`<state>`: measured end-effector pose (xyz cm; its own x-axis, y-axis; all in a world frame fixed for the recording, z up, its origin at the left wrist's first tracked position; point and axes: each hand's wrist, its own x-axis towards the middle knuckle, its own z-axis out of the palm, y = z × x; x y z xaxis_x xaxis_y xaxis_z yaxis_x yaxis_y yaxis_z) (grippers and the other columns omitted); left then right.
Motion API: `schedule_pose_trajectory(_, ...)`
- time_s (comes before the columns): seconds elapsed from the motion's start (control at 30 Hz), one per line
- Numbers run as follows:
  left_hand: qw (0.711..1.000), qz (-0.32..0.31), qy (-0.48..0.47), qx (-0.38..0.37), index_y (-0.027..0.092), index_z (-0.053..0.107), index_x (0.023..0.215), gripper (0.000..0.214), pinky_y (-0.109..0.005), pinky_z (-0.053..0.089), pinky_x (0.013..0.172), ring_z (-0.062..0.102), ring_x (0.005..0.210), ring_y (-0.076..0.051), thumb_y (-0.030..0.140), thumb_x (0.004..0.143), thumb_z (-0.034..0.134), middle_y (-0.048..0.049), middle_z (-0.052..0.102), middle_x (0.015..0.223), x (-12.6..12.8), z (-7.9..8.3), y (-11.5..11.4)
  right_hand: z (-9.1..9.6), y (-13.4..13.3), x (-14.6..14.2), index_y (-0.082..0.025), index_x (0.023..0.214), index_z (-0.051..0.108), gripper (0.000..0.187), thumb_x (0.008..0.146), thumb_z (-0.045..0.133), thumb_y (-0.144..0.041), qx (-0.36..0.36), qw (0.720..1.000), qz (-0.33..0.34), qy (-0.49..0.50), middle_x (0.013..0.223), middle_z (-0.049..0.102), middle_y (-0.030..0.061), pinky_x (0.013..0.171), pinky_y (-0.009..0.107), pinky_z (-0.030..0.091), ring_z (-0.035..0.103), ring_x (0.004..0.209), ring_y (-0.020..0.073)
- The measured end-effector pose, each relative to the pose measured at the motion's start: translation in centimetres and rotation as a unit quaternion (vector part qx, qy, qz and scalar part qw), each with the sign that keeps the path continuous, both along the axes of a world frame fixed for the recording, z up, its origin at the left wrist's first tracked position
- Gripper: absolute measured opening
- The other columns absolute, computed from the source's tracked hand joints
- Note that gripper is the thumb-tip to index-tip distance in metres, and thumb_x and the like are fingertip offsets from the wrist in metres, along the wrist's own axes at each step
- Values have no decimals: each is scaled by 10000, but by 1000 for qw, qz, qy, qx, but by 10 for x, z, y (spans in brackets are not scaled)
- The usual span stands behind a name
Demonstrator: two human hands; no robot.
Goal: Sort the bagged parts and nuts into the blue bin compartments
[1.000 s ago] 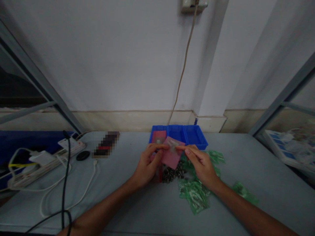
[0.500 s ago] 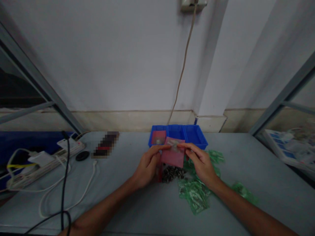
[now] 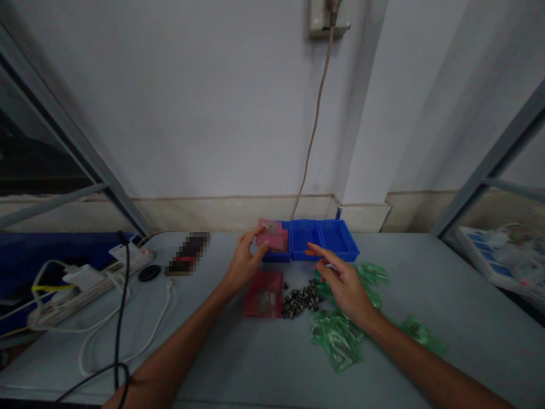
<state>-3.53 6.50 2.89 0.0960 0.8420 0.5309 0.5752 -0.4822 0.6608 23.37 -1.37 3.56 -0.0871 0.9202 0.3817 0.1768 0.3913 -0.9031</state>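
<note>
My left hand [image 3: 243,260] pinches a small pink plastic bag [image 3: 268,225] between thumb and fingers, over the left compartment of the blue tray [image 3: 354,253]. Beneath it, another pink bag [image 3: 279,243] lies in that compartment. In front of the tray's middle, my right hand [image 3: 343,283] is empty, its fingers stretched and apart. Red-pink bags [image 3: 264,292] with small pale contents lie on the table below my left hand. Beside them is a loose pile of small metal parts [image 3: 299,301]. Green plastic bags [image 3: 338,341] lie below and around my right hand.
A power strip [image 3: 89,289] with plugs and white cables [image 3: 157,324] occupies the left side. A black cable [image 3: 122,307] crosses there. Near it are a round black disc [image 3: 149,273] and a pixelated item [image 3: 188,254]. The wall [image 3: 221,113] stands behind the table.
My left hand has carried the pink bag left and away from me, to above the tray's left compartment. My right hand has let go of it and opened. The red-pink bags on the table are uncovered.
</note>
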Motion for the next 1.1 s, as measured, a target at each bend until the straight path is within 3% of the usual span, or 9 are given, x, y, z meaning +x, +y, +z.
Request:
schedule_pose_trajectory(0.17, 996, -16, 91, -19, 192, 610, 1445, 454, -535, 392, 1193, 510, 1378, -300, 430, 1065, 538, -137, 652, 1414, 4, -19, 12, -1, -1, -2, -269, 1432, 658, 422, 1027, 581, -360, -20, 1000, -5, -2, 1328, 742, 73, 759, 331, 527, 669, 1015, 239)
schedule_pose_trajectory(0.3, 990, -8, 143, -12, 261, 653, 1400, 380, -651, 282, 1209, 387, 1475, -363, 417, 1071, 545, -105, 647, 1446, 7, -17, 6, -1, -1, -1, -264, 1399, 662, 394, 1022, 577, -342, -17, 1000, -11, -12, 1304, 736, 74, 766, 326, 528, 657, 1011, 233)
schedule_pose_trajectory(0.47, 971, 37, 229, 56, 254, 592, 1476, 441, -617, 301, 1205, 306, 1543, -378, 450, 1089, 513, -132, 382, 1692, 11, -12, -5, 1, -2, -2, -258, 1319, 685, 327, 1024, 572, -345, -9, 1000, -21, -21, 1246, 733, 75, 785, 336, 540, 660, 1036, 239)
schedule_pose_trajectory(0.6, 960, -4, 275, 59, 258, 582, 1474, 428, -626, 248, 1231, 371, 1520, -363, 435, 1087, 535, -116, 593, 1540, 14, -13, -7, 1, -2, -3, -259, 1281, 689, 294, 1028, 574, -352, -3, 999, -27, -26, 1243, 723, 71, 809, 344, 538, 651, 1061, 242)
schedule_pose_trajectory(0.7, 959, -11, 278, 62, 260, 627, 1413, 381, -641, 264, 1217, 425, 1485, -372, 421, 1072, 575, -119, 598, 1532, 14, -2, -11, 0, -2, -2, -262, 1258, 695, 270, 1036, 571, -352, 6, 999, -25, -31, 1252, 720, 70, 821, 348, 539, 652, 1075, 245)
schedule_pose_trajectory(0.8, 968, -9, 240, 68, 239, 655, 1358, 329, -572, 397, 1152, 549, 1371, -340, 385, 1077, 569, -135, 619, 1479, 10, 20, -28, -1, -2, -1, -261, 1254, 695, 258, 1045, 568, -347, 17, 999, -20, -40, 1247, 715, 69, 830, 345, 533, 656, 1078, 243)
schedule_pose_trajectory(0.9, 964, -96, 246, 24, 256, 692, 1299, 276, -465, 501, 1079, 662, 1220, -283, 366, 1084, 557, -106, 720, 1314, -1, 35, -60, 0, -3, -1, -259, 1238, 695, 241, 1054, 562, -340, 27, 998, -15, -47, 1237, 713, 68, 840, 339, 523, 658, 1072, 236)
schedule_pose_trajectory(0.97, 944, -165, 285, -21, 303, 664, 1382, 344, -462, 518, 1095, 672, 1257, -284, 376, 1047, 635, -89, 713, 1380, -13, 31, -82, 1, -4, -2, -260, 1229, 696, 231, 1057, 559, -332, 31, 998, -13, -50, 1231, 713, 65, 846, 336, 522, 659, 1065, 232)
schedule_pose_trajectory(1.1, 941, -165, 290, -56, 373, 429, 1618, 724, -502, 493, 1189, 558, 1458, -306, 336, 972, 752, -81, 511, 1643, -40, 4, -108, 0, -4, -3, -256, 1210, 701, 219, 1055, 563, -326, 34, 998, -13, -59, 1195, 723, 63, 848, 339, 528, 671, 1033, 231)
